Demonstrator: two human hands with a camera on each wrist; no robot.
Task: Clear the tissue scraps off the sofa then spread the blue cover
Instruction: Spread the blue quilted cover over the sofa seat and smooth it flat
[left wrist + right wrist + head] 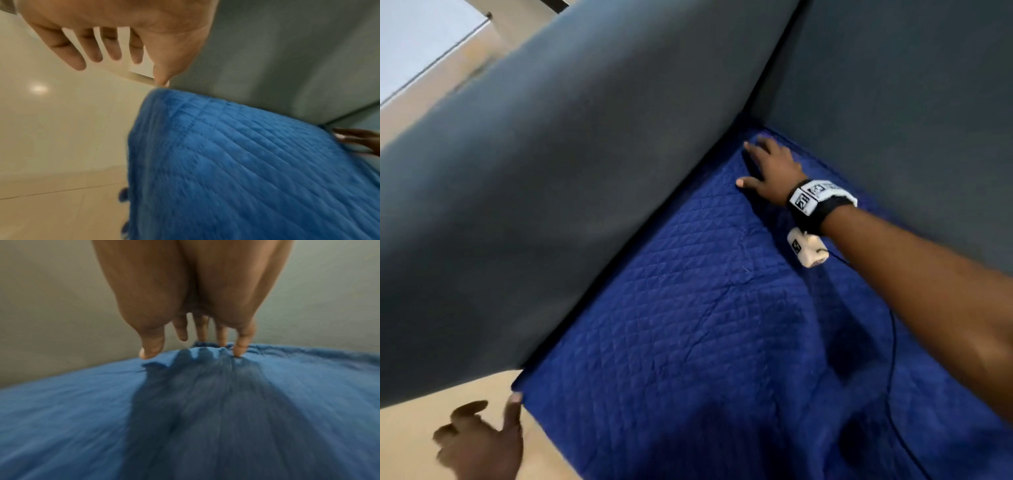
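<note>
A quilted blue cover point(688, 308) lies over the seat of the grey sofa point(551, 171), reaching into the back corner. My right hand point(767, 164) rests flat on the cover at that corner, fingers straight, fingertips point(238, 352) touching bunched fabric by the sofa back. My left hand point(482, 435) hangs open off the seat's front corner, its thumb point(162, 79) just touching the cover's corner point(160, 94). No tissue scraps show in any view.
The sofa's arm point(893, 85) and back meet at the far corner. Beige tiled floor point(410, 445) lies beside the seat's front edge. A thin black cable point(892, 342) runs from my right wrist across the cover.
</note>
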